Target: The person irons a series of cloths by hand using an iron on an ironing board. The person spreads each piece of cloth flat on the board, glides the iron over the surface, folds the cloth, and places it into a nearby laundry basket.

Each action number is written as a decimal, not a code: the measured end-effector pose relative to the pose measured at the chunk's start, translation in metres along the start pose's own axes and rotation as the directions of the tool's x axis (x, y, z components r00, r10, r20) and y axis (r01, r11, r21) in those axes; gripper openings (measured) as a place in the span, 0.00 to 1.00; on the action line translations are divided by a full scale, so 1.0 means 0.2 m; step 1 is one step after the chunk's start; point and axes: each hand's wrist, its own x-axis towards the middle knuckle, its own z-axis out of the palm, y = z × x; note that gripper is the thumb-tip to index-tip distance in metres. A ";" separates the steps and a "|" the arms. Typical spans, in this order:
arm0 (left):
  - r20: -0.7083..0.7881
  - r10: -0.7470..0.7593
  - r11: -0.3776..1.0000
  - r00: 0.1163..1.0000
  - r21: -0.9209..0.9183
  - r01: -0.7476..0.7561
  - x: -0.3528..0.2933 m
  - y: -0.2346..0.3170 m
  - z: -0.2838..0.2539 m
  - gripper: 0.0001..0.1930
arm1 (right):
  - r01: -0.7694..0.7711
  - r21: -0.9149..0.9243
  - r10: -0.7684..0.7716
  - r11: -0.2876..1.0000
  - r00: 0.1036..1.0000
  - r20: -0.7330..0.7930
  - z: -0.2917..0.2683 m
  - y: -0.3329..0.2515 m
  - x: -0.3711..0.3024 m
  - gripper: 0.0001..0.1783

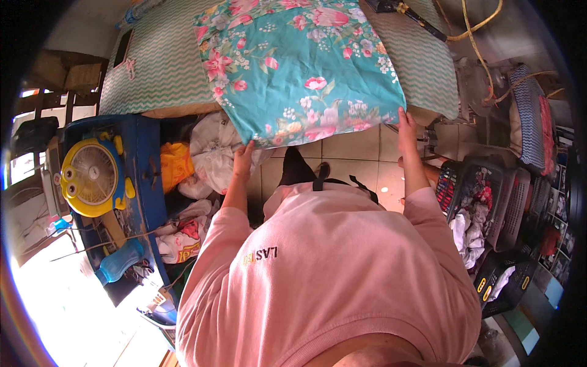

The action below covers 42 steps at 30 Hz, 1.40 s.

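Note:
A teal cloth (287, 73) printed with pink and white flowers lies spread over a table with a green-and-white zigzag cover (162, 67). Its near edge hangs past the table's front and is held up between my hands. At the near left corner, my left hand (243, 160) is closed on the cloth. My right hand (406, 128) pinches the near right corner, a little farther from me. Between the two hands the edge sags slightly, and the cloth shows faint creases. Its far end runs out of the picture at the top.
A dark appliance with a yellow cord (477, 30) lies at the table's far right. A phone (123, 49) rests at the far left. Left stands a blue cabinet (143, 177) with a yellow fan (92, 177); white bags (214, 150) sit beside it. Black baskets (498, 196) of clothes stand right.

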 end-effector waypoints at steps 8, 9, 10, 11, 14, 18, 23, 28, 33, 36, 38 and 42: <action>0.168 -0.003 0.999 0.986 0.041 -0.004 -0.11 -0.08 -0.15 0.18 | -0.305 0.286 0.223 0.908 0.932 0.286 -0.16 -0.06 -0.05 0.21; 0.167 0.004 0.999 0.986 0.039 -0.010 -0.12 -0.11 -0.15 0.18 | -0.300 0.288 0.217 0.909 0.933 0.287 -0.14 -0.04 -0.06 0.21; 0.242 -0.054 0.981 0.969 0.193 0.007 -0.15 -0.13 -0.15 0.16 | -0.256 0.160 0.186 0.953 0.916 0.356 -0.11 -0.03 -0.10 0.21; 0.304 -0.123 0.939 0.945 0.343 0.011 -0.17 -0.15 -0.16 0.15 | -0.196 0.032 0.164 0.980 0.890 0.426 -0.09 -0.01 -0.12 0.21; 0.372 -0.117 0.951 0.921 0.309 -0.004 -0.24 -0.18 -0.13 0.14 | -0.218 -0.258 0.326 0.941 0.789 0.522 -0.09 0.09 -0.09 0.21; 0.244 0.201 0.904 0.949 0.327 -0.276 -0.31 -0.18 -0.19 0.11 | -0.085 -0.259 0.216 0.962 0.816 0.537 -0.23 0.16 -0.15 0.18; -0.141 0.517 0.853 0.844 -0.003 -0.523 -0.50 0.39 -0.17 0.03 | 0.004 -0.007 0.000 1.000 0.876 0.482 -0.25 -0.39 -0.24 0.23; 0.012 0.558 0.761 0.830 -0.407 -0.506 -0.33 1.03 -0.23 0.16 | 0.024 0.308 -0.152 0.951 0.905 0.398 -0.05 -0.95 0.02 0.26; 0.223 0.672 0.689 0.706 -0.538 -0.485 -0.06 1.46 -0.29 0.18 | 0.170 0.556 -0.461 0.814 0.771 0.439 0.39 -1.34 0.32 0.16; 0.194 0.744 0.662 0.639 -0.083 -0.745 0.26 1.58 -0.27 0.16 | 0.323 0.326 -0.417 0.888 0.865 0.280 0.59 -1.33 0.65 0.11; 0.125 0.713 0.698 0.690 -0.022 -0.716 0.51 1.57 -0.26 0.13 | 0.275 0.273 -0.341 0.922 0.910 0.234 0.76 -1.30 0.83 0.09; -0.092 0.670 0.726 0.737 0.289 -0.624 1.04 1.44 -0.27 0.11 | 0.080 0.169 -0.110 0.982 0.978 0.178 1.03 -1.15 1.13 0.10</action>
